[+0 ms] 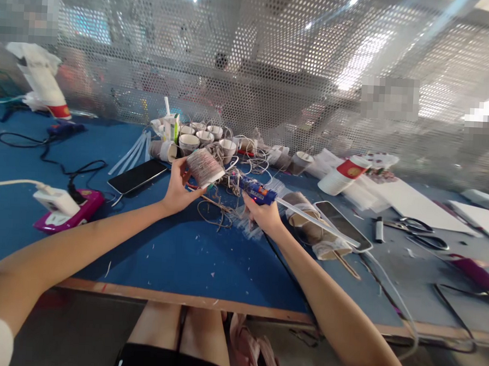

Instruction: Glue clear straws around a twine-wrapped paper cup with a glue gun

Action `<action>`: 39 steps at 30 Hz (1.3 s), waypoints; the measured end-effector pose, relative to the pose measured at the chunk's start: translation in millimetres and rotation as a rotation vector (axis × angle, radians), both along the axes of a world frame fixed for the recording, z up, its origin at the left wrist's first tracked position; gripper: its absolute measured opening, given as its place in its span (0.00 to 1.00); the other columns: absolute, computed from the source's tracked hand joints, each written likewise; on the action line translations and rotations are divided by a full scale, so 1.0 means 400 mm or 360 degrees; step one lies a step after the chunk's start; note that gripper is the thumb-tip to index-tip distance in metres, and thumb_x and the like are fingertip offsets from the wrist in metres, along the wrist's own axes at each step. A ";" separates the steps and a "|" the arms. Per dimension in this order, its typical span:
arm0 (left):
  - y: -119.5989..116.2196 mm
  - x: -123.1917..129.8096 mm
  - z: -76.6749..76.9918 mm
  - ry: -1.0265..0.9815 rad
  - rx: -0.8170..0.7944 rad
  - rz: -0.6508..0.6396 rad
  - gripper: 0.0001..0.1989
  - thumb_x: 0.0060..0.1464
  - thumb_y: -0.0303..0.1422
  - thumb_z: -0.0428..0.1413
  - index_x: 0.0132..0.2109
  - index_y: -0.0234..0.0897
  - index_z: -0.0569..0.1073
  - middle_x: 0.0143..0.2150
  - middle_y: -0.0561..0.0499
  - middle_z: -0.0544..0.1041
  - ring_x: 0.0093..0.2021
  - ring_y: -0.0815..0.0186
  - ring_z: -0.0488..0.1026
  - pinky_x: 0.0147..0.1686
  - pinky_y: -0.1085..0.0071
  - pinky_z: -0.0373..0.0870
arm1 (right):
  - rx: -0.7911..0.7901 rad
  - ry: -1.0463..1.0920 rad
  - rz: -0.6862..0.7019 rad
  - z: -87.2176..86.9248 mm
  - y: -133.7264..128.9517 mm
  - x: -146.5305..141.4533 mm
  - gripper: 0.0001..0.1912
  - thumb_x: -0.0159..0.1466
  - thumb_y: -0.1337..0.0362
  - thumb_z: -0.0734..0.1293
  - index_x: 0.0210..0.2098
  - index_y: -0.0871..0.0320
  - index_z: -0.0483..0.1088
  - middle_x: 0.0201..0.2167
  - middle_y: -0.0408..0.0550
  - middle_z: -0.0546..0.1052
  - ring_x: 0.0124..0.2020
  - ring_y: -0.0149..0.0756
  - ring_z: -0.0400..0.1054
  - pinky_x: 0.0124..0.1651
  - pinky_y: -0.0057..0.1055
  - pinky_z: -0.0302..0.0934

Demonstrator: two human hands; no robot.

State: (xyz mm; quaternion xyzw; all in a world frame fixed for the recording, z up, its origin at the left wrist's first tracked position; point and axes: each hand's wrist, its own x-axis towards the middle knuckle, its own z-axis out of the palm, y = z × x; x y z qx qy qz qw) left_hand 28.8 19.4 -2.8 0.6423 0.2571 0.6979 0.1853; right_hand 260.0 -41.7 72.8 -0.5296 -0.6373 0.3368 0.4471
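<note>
My left hand is closed around a paper cup wrapped in greyish-pink twine, tilted on its side with its white rim showing at the lower right. In my right hand is a blue glue gun, its nozzle end pointing left toward the cup. A long white glue stick sticks out of the back of the gun to the right. Whether the nozzle touches the cup cannot be made out. Loose brown twine lies on the blue table below the cup.
Behind my hands stand several twine-wrapped cups. A black phone and a purple power strip lie left. Rightward are another phone, scissors and a tipped stack of white cups. A perforated metal screen rises at the back.
</note>
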 end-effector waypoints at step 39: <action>-0.015 -0.012 0.016 0.0166 -0.0071 0.0224 0.42 0.46 0.52 0.66 0.62 0.44 0.60 0.56 0.43 0.62 0.59 0.54 0.68 0.55 0.58 0.74 | 0.0808 -0.0993 0.0440 0.002 -0.011 0.024 0.14 0.62 0.61 0.62 0.47 0.53 0.66 0.63 0.52 0.71 0.63 0.57 0.55 0.61 0.58 0.50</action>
